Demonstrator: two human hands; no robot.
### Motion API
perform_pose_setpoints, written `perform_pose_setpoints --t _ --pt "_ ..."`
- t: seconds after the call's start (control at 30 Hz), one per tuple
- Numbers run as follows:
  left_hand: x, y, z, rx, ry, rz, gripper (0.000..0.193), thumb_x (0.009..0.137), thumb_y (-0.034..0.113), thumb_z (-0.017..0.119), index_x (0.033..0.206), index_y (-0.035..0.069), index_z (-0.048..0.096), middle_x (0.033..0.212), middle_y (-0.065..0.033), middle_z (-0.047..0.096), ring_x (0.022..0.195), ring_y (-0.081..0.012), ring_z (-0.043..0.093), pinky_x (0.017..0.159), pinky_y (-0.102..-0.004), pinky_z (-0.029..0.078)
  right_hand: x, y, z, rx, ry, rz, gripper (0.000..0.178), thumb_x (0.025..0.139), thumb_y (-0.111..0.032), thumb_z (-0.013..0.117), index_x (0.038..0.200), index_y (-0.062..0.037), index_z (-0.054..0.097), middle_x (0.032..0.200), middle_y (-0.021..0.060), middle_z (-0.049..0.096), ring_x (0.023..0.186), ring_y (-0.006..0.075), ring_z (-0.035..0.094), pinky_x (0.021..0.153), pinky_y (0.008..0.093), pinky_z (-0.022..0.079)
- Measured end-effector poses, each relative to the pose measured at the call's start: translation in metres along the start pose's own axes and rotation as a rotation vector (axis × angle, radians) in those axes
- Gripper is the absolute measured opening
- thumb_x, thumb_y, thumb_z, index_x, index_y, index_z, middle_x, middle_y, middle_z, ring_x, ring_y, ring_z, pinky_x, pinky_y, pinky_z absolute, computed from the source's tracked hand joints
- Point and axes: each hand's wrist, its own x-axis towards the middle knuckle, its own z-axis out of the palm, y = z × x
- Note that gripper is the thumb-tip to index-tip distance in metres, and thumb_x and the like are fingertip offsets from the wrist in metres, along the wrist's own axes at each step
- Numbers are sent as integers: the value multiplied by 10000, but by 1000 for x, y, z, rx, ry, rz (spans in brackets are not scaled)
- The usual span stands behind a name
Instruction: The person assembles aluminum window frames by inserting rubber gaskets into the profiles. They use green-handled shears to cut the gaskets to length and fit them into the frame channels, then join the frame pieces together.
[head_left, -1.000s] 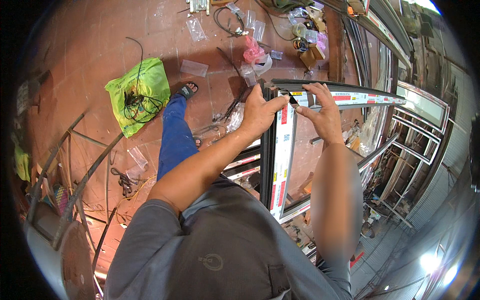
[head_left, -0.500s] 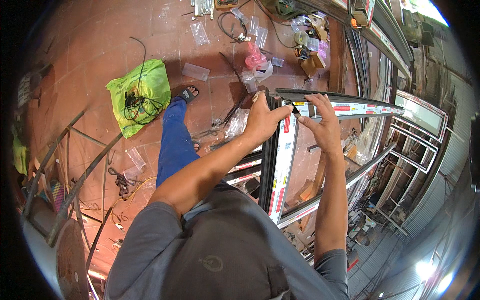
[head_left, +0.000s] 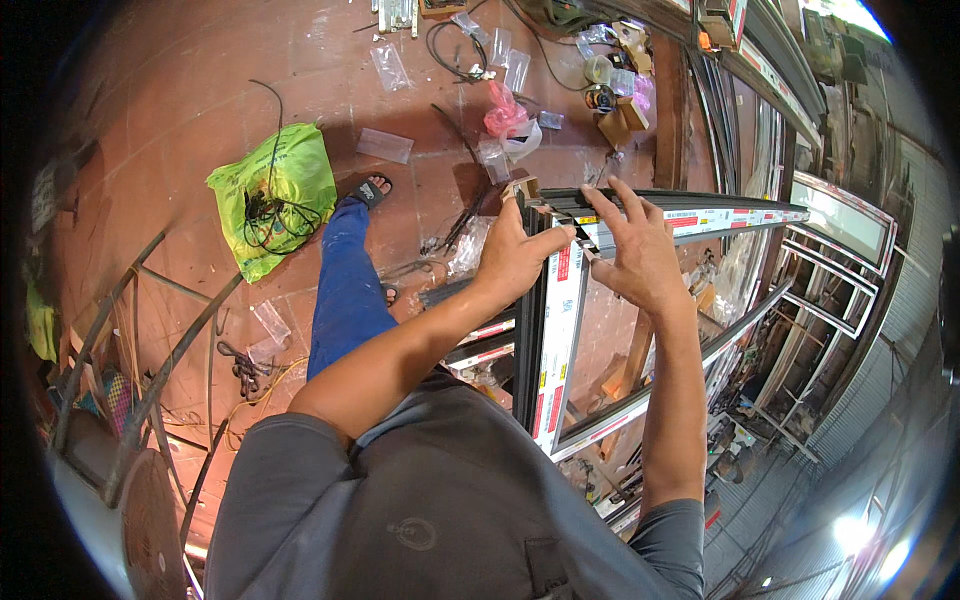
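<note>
A metal window or door frame stands in front of me, its dark profiles covered with white film bearing red and yellow labels. My left hand (head_left: 515, 250) wraps round the far end of the near-to-far bar (head_left: 558, 340), thumb lying across its top. At the same corner my right hand (head_left: 637, 245) curls over the joint, fingers on the crosswise bar (head_left: 700, 219) and thumb on the inner side. A small dark gap shows at the joint between my hands. Whether a small separate piece is in my right fingers, I cannot make out.
A lime-green plastic bag (head_left: 275, 200) with black cord lies on the tiled floor at left. Clear plastic packets, cables and a pink bag (head_left: 505, 110) litter the far floor. Curved metal bars (head_left: 175, 365) stand at near left; more frames (head_left: 830, 270) lean at right.
Both hands have shifted slightly left, with the corner of the frame between them. My right fingers have moved closer over the joint. The view has tilted a little.
</note>
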Motion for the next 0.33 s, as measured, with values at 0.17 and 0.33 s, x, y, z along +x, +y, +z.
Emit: perform_pose_setpoints --t 0.17,0.33 --pt "-1 4 -4 179 9 -9 410 919 172 804 1202 -22 582 1058 -83 708 916 -155 677 843 -338 557 6 -6 -2 -80 -89 50 822 791 -246 838 1545 -300 515 1579 59 538 1256 442 580 1074 564 464" --pt "-4 9 -3 -4 -23 27 507 907 169 812 1293 -31 551 1145 -112 704 1029 -162 660 944 -319 525 8 -6 -2 -49 -126 72 828 801 -256 846 1556 -305 510 1618 56 511 1262 431 580 1102 551 447"
